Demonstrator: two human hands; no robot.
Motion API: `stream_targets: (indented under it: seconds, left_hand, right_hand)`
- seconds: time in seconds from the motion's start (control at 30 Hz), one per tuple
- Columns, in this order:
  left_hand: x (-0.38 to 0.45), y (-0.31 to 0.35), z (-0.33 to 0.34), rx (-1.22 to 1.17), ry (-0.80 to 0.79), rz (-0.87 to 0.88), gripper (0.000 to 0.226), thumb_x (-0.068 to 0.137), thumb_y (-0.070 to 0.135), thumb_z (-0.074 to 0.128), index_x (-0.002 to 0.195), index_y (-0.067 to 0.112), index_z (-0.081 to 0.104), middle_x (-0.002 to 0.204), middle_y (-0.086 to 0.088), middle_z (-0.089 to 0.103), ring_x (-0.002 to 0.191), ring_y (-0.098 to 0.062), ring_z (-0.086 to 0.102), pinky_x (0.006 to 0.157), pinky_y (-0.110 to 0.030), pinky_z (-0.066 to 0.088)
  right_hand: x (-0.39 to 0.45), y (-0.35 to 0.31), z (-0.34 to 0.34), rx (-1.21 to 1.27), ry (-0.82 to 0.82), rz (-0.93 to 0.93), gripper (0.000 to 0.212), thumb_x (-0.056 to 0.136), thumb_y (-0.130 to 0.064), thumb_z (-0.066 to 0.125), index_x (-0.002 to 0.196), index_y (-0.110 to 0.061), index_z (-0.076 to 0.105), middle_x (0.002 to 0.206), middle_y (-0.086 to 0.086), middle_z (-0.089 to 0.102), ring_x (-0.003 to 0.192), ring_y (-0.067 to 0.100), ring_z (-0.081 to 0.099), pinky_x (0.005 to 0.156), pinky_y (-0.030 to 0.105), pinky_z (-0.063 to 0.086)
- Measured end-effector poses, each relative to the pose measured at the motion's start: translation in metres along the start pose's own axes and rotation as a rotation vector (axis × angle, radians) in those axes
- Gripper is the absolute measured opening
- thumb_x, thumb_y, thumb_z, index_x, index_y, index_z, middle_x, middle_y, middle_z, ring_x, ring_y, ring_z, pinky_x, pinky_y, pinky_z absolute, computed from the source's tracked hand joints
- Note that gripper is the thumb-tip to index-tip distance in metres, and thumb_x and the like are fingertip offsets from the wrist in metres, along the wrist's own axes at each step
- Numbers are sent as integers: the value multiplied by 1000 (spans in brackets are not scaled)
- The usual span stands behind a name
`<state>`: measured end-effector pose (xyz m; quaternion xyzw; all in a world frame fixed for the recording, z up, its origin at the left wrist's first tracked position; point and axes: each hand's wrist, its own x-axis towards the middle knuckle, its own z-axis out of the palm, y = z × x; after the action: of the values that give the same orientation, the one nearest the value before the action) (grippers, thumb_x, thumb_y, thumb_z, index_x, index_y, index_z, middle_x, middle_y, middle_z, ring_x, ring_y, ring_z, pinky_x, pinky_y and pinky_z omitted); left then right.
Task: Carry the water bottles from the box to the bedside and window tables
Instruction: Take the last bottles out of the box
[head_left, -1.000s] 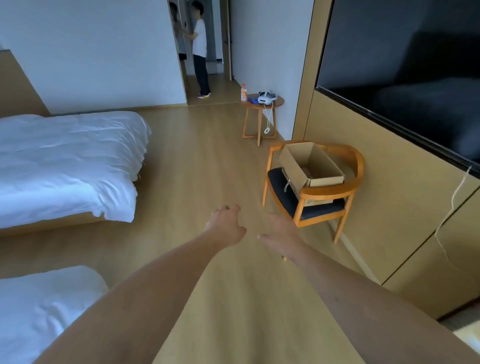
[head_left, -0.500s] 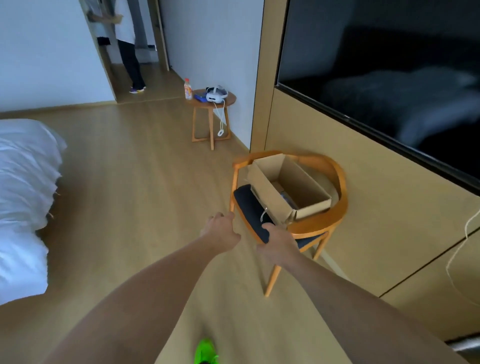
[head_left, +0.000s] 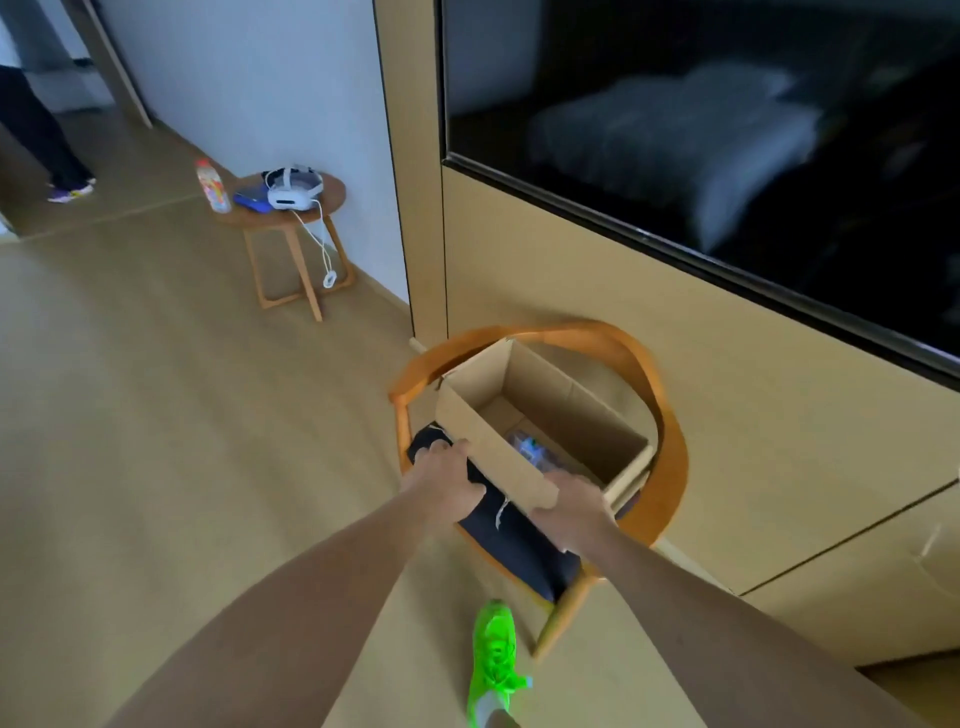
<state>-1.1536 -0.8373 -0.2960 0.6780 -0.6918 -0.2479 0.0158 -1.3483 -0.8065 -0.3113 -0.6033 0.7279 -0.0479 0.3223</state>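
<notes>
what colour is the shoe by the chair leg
Bright neon green shoe, seen in the head view, on the floor beside the wooden chair.

A white headset (head_left: 292, 188) and drink bottle (head_left: 212, 185) share the round side table (head_left: 332, 195).

Pale wood floor (head_left: 156, 415), white wall (head_left: 270, 78), a round side table (head_left: 311, 208), a dark wall screen (head_left: 727, 130).

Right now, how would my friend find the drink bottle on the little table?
Find the small round wooden table against the white wall. The bottle stands upright at its left edge, beside a blue thing and a white headset. It alone is tall, with a colourful label.
</notes>
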Motion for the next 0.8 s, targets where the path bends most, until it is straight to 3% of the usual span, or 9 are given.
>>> stream_targets:
  seconds: [0.1,0.2,0.3,0.43,0.53,0.67,0.8]
  left_hand:
    - [69,-5,-3,32,-23,33,50,89,37,64,135,19,51,126,-9,56,119,-31,53,98,-44,50]
    - [135,-7,-5,95,-89,25,53,91,41,62,139,21,49,126,-9,55,121,-31,53,100,-41,46]
    - [196,-2,-15,118,-165,10,64,95,42,60,152,21,40,144,-9,49,135,-32,46,107,-43,41]
    - [265,14,-19,109,-181,32,66,95,43,63,153,22,41,148,-5,52,138,-28,46,113,-43,42]
    - [297,24,-3,131,-278,62,67,94,44,64,154,25,40,148,-6,52,136,-28,48,110,-48,44]
    - [339,32,40,155,-423,127,66,95,39,65,153,22,40,152,-7,45,138,-29,43,109,-43,45]
    - [372,35,94,236,-498,232,62,91,38,67,147,24,46,143,-8,51,131,-31,48,103,-43,47]
  right_hand:
    - [69,7,-5,93,13,78,50,80,-31,68,128,-21,60,116,4,67,108,26,64,86,35,56]
    - [129,14,-5,202,16,162,37,82,-32,71,116,-20,63,97,3,67,92,24,67,73,33,57]
    - [173,19,-4,207,-41,215,32,84,-42,72,108,-22,64,91,-4,64,84,16,63,57,24,43]
    - [221,30,-12,211,-81,299,29,85,-35,70,110,-23,63,90,-5,60,84,15,58,63,26,43]
    - [239,37,-10,277,-121,396,25,83,-34,72,102,-27,59,88,-6,63,86,16,65,73,31,55]
    - [258,58,10,357,-152,533,41,78,-37,71,116,-21,67,110,7,73,103,28,69,86,36,58]
    - [270,84,49,351,-192,624,42,87,-30,66,128,-21,64,123,11,70,113,32,65,89,28,52]
